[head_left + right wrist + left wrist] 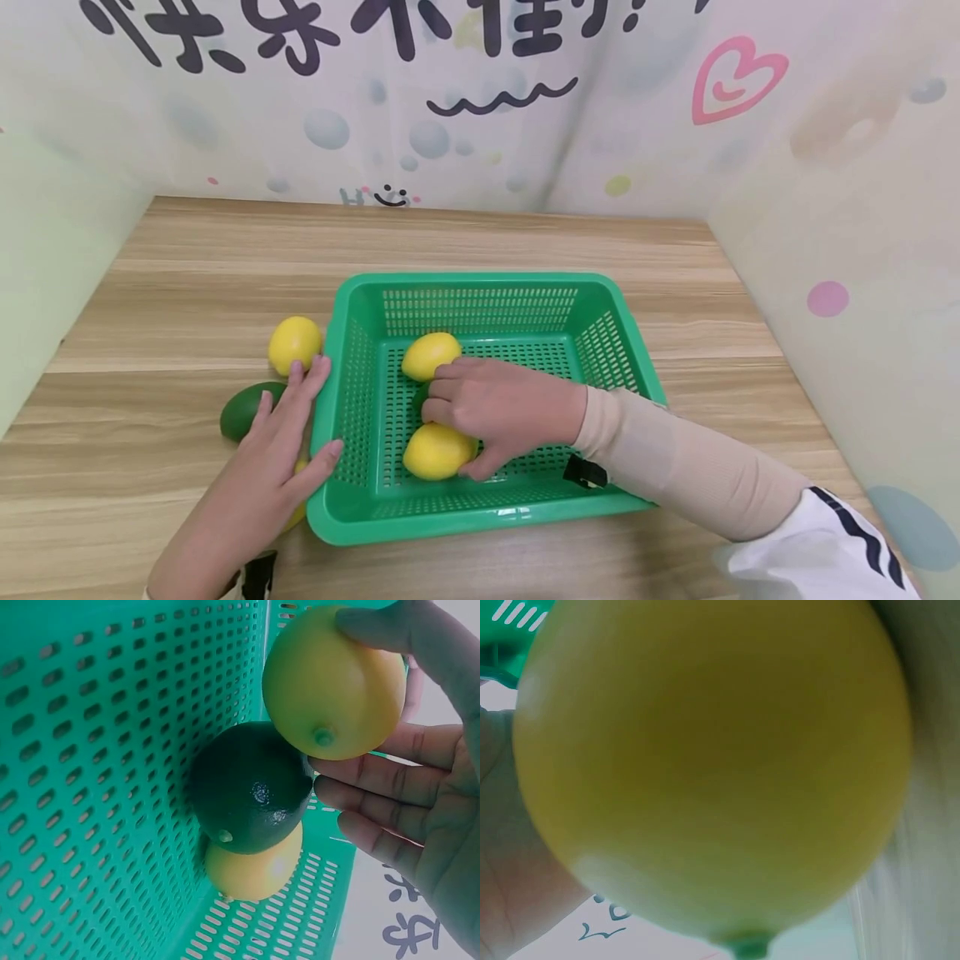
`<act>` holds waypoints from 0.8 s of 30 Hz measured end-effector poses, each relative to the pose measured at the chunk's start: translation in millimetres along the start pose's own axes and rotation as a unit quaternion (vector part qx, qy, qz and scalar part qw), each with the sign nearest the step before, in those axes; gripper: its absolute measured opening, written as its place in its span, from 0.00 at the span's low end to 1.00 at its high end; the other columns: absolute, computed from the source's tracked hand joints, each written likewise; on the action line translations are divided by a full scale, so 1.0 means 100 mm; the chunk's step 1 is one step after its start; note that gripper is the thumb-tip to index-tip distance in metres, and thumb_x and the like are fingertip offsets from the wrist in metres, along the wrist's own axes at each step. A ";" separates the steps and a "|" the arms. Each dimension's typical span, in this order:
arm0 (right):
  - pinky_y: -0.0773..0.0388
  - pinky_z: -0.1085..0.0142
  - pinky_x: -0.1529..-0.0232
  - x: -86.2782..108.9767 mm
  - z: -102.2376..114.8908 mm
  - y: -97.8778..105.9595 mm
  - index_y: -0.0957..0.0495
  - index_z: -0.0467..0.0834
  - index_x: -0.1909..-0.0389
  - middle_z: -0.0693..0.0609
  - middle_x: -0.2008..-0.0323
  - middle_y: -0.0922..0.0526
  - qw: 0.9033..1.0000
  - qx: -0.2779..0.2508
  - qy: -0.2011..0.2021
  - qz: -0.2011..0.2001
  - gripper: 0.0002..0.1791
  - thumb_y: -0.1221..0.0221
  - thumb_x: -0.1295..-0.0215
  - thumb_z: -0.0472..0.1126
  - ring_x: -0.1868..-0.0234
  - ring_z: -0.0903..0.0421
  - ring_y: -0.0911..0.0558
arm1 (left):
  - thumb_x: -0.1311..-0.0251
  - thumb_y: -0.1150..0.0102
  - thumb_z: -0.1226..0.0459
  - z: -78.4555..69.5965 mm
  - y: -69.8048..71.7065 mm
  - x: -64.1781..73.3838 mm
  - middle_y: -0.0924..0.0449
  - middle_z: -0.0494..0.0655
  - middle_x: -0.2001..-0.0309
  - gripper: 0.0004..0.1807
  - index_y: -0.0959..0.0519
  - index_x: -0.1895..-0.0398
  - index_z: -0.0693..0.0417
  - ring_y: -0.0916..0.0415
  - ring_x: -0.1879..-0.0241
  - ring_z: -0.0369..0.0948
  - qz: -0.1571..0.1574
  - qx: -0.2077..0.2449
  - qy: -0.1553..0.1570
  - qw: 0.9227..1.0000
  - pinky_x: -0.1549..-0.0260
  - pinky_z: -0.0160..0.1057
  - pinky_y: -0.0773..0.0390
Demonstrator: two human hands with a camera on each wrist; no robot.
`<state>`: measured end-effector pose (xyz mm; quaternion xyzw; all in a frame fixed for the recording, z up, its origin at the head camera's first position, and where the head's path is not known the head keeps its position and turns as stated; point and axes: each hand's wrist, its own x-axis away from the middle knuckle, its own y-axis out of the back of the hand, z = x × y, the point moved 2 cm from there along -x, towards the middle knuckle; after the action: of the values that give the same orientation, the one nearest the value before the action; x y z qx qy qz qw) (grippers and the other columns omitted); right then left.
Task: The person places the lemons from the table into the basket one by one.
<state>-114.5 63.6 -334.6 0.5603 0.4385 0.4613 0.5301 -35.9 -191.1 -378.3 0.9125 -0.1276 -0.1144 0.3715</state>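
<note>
Inside a green plastic basket (pixel 480 281), my right hand (pixel 510 408) grips the nearer lemon (pixel 435 454). The right wrist view shows my thumb on one side of this lemon (pixel 330 694) and my fingers on the other. Beside it lies an avocado (pixel 251 787), mostly covered by my hand in the head view. A farther lemon (pixel 431 355) sits beyond that avocado. My left hand (pixel 273 450) rests with fairly straight fingers against the basket's left rim. Below that hand, a yellow fruit (pixel 297 515) is mostly covered; it fills the left wrist view.
Left of the basket, another lemon (pixel 294 344) and another avocado (pixel 246 412) lie on the wooden table (pixel 135 333), close to the left fingers. A printed wall covering (pixel 480 158) rises behind the table, with side panels at left and right.
</note>
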 end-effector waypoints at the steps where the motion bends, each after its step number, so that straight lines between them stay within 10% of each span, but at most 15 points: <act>1: 0.26 0.63 0.45 -0.01 0.00 0.00 0.18 0.46 0.55 0.56 0.61 0.19 1.000 0.002 0.000 0.001 0.26 0.30 0.48 0.59 0.56 0.56 0.24 | 0.24 0.45 0.59 0.00 0.00 0.00 0.55 0.55 0.18 0.45 0.61 0.15 0.48 0.66 0.19 0.56 0.000 0.000 0.000 1.000 0.25 0.66 0.70; 24: 0.28 0.64 0.52 -0.09 0.06 -0.05 0.19 0.48 0.53 0.59 0.60 0.18 0.999 0.026 0.016 0.024 0.27 0.31 0.48 0.62 0.55 0.57 0.25 | 0.24 0.45 0.58 0.00 -0.01 0.00 0.55 0.55 0.18 0.45 0.61 0.15 0.48 0.65 0.19 0.56 -0.001 0.001 0.003 1.000 0.24 0.64 0.68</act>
<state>-110.6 53.7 -340.1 0.5771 0.4449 0.4713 0.4969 -35.9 -191.1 -379.0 0.9133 -0.1257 -0.1120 0.3709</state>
